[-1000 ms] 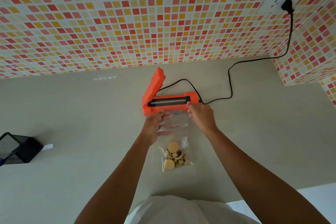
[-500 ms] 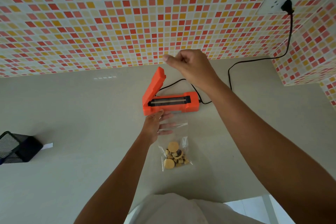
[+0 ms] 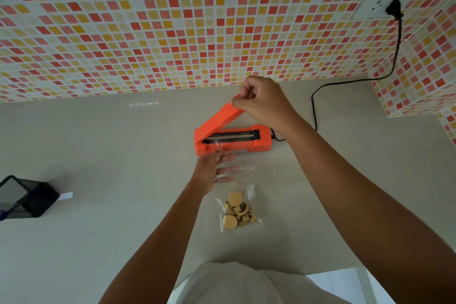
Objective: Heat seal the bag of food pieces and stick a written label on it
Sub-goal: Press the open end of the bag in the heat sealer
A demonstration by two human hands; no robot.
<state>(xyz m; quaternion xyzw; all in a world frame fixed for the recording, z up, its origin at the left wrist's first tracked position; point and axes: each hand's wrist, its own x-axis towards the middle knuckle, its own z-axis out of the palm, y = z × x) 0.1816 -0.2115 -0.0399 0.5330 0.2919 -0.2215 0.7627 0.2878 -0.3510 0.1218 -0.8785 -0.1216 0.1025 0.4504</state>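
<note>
Head view shows the right hand (image 3: 261, 101) now pinching the free end of the orange heat sealer's (image 3: 233, 140) raised lid (image 3: 222, 116); half a second ago it hung above the sealer with nothing in it, and a second ago it was down at the bag's mouth. The lid also leans lower over the base than before, so the closing stroke seems to have begun. The left hand (image 3: 212, 170) has not moved: flat, fingers spread, it presses the clear bag (image 3: 237, 195) against the tabletop (image 3: 111, 150) just in front of the sealer, the bag's open top lying over the dark sealing strip (image 3: 229, 136). The food pieces (image 3: 237, 212) sit bunched at the bag's near end, well clear of the strip. A black power cord (image 3: 318, 96) runs from the sealer to the wall socket (image 3: 380, 5). A black mesh holder (image 3: 22, 197) with a white paper slip (image 3: 66, 195) beside it waits near the tabletop's left edge, so labelling has likely not started.
</note>
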